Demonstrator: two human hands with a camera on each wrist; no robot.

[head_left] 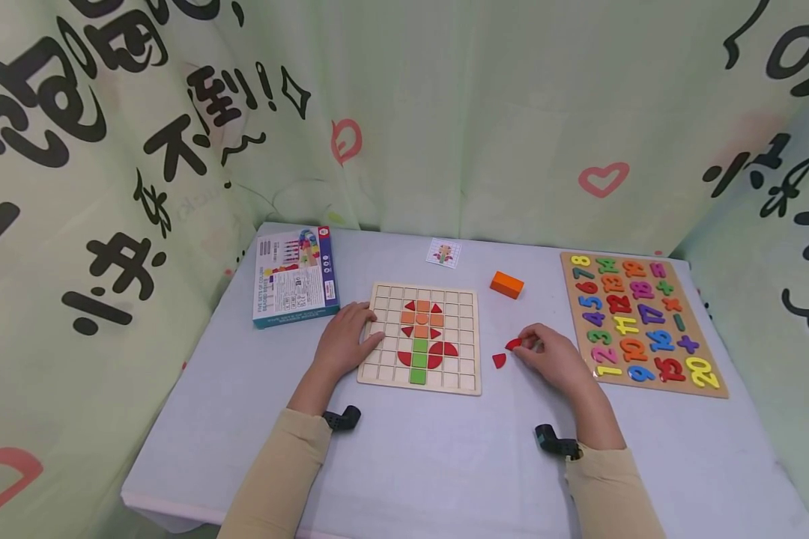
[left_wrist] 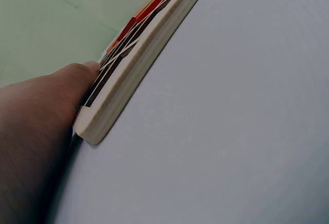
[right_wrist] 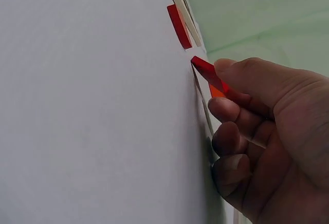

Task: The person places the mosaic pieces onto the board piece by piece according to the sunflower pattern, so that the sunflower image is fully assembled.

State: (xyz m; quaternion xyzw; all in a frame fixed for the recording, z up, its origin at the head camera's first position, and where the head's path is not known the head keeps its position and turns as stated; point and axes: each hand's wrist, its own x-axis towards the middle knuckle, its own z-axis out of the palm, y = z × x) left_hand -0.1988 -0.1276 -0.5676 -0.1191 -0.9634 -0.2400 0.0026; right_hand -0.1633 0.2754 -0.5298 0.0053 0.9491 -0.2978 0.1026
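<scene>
Pale green curtains with black lettering and pink hearts all round, pale blue-grey surface (head_left: pixel 404 464) below. Right out by the right hand (head_left: pixel 558 361): a red piece (head_left: pixel 513 344) pinched at the fingertips, grip curled tight round it, one edge tipped down at the surface in the right wrist view (right_wrist: pixel 208 72). Just beside it, a second red piece (head_left: pixel 499 360) lying flat on the surface, apart from the fingers, between the hand and the wooden grid board (head_left: pixel 468 378). On the board, a flower pattern: orange squares in the middle, red triangles and quarter-rounds about them, a green stem down to the near edge. Left hand (head_left: pixel 346 340) resting on the board's left edge, fingers straight and relaxed, grip holding nothing, thumb tip touching the rim in the left wrist view (left_wrist: pixel 77 77). Further back, an orange block (head_left: pixel 507 284) alone on the surface, and a small pattern card (head_left: pixel 443 253) near the far edge. Off to the left, a printed box (head_left: pixel 294 277) lying flat. Off to the right, a number puzzle board (head_left: pixel 637 323) full of coloured digits, close by the right hand but not touching.
</scene>
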